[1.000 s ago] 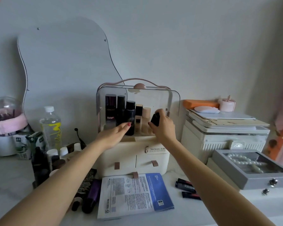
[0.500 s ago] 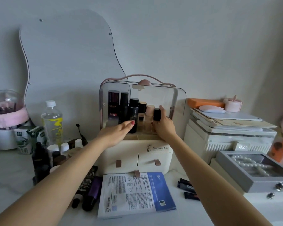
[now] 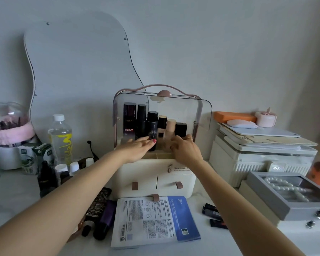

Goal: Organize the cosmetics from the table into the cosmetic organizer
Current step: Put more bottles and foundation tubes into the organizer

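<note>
Both hands are reached into the cosmetic organizer (image 3: 155,174).
Relaxed fingers of the left hand (image 3: 137,148) are laid against the black bottle (image 3: 152,126); at 3 o'clock, whether anything is gripped by the right hand (image 3: 186,150) cannot be told.

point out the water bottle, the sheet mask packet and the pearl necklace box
water bottle (image 3: 60,139), head view, on its yellow label
sheet mask packet (image 3: 151,218), head view, on its printed white face
pearl necklace box (image 3: 266,202), head view, on its grey front wall

Clear glossy plastic lid (image 3: 181,106) tops the matt cream organizer (image 3: 146,174).
</note>
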